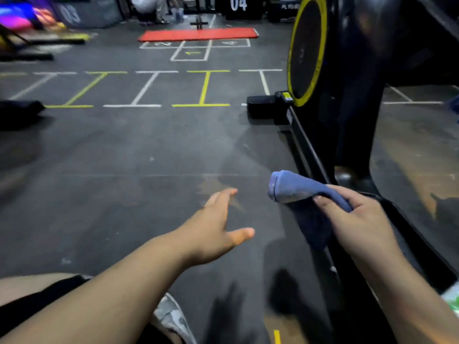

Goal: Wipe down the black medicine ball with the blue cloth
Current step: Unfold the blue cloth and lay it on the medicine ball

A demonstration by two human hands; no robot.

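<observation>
My right hand (357, 219) grips the blue cloth (295, 187), which sticks out to the left of my fingers and hangs dark below them. The cloth is in the air beside a black machine frame. My left hand (218, 229) is stretched forward over the dark gym floor with its fingers apart and nothing in it. No black medicine ball shows clearly; a dark soft shape (19, 110) lies at the far left edge, and I cannot tell what it is.
A black exercise machine with a yellow-rimmed round wheel (305, 50) and a long rail (308, 150) fills the right side. The floor (149, 150) has white and yellow taped lines. A red mat (198, 34) lies far ahead. My knee and shoe (171, 316) are at the bottom left.
</observation>
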